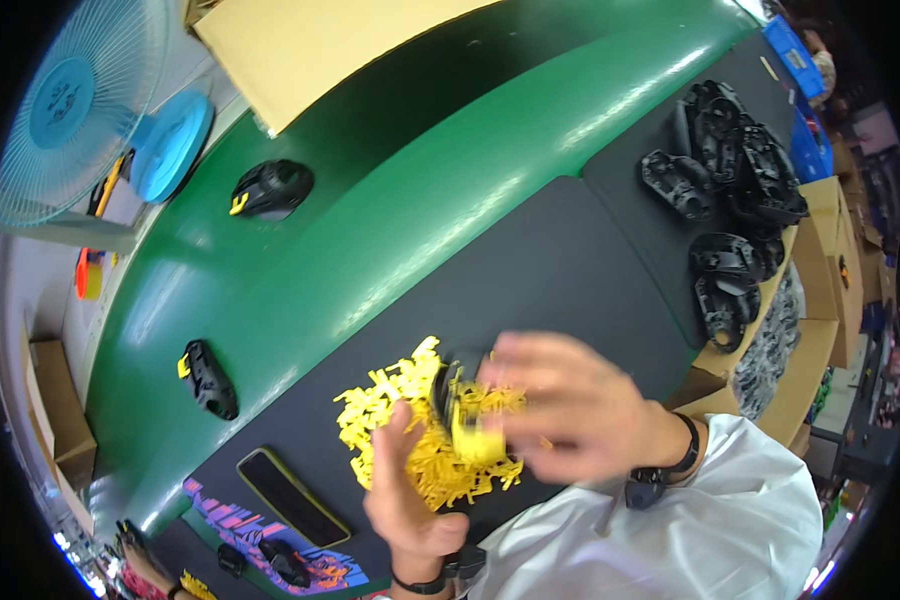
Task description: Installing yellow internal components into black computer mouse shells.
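A black, mouse-shaped plastic shell with yellow on it (448,395) is tilted between my hands, blurred, over a heap of small yellow plastic pieces (385,400). My right hand (580,415) is smeared by motion, and its fingers bend over the shell's right side, seeming to grip it. To the left, my left hand (410,500) stands with thumb and fingers apart at the near edge of the heap. It holds nothing I can see, and some of its fingers are hidden. The heap lies on a dark mat (530,270).
Black shells (715,190) are piled at the far right beside a carton of bagged parts (770,340). A green conveyor belt (300,270) carries two black shells with yellow tabs (273,188). A phone (292,497) lies near left. A fan (65,105) stands far left.
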### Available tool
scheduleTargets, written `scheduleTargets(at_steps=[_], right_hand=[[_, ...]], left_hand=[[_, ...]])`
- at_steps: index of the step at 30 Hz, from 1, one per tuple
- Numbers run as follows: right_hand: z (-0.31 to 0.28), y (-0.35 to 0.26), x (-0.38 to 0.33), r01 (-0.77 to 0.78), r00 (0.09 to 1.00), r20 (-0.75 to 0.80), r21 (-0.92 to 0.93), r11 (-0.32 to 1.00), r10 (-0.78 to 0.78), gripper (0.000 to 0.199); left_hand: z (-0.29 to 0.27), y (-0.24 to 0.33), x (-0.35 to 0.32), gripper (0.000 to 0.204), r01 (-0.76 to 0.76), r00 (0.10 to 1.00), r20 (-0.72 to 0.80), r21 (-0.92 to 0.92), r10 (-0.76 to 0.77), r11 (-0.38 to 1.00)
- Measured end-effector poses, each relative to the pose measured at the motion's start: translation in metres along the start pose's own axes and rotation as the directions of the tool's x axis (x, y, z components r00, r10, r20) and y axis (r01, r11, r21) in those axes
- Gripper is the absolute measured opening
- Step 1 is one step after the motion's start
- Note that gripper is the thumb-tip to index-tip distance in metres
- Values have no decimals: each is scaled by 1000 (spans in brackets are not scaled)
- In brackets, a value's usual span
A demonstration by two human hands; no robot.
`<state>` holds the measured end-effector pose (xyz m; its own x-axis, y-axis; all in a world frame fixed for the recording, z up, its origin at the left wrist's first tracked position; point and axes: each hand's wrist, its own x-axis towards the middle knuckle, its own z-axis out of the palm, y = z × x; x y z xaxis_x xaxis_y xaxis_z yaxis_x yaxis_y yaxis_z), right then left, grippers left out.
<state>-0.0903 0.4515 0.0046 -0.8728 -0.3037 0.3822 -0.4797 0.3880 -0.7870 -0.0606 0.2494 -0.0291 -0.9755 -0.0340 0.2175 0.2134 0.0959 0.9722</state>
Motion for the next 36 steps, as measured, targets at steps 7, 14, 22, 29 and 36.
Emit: scheduleTargets(at_steps=[7, 14, 22, 29, 36], right_hand=[[-24, 61, -13, -378, 925, -208, -588, 715, 318, 63], [-62, 39, -17, -473, 851, -45, -496, 728, 523, 29], [-59, 54, -10, -290, 934, 109, -326, 900, 340, 39], [-116, 94, -31, -496, 859, -411, -818, 290, 306, 46], [-88, 66, -12, -645, 763, -389, -511, 568, 516, 38]], left_hand=[[-25, -11, 3, 60, -67, 992, 107, 67, 60, 995], [-24, -15, -2, 40, -98, 991, 100, 48, 93, 994], [-37, -8, 3, 42, -179, 964, 218, 100, 154, 979], [-32, -11, -5, 32, -82, 995, 64, -1, 82, 997], [-30, -6, -5, 28, -39, 997, 59, -38, 41, 999]])
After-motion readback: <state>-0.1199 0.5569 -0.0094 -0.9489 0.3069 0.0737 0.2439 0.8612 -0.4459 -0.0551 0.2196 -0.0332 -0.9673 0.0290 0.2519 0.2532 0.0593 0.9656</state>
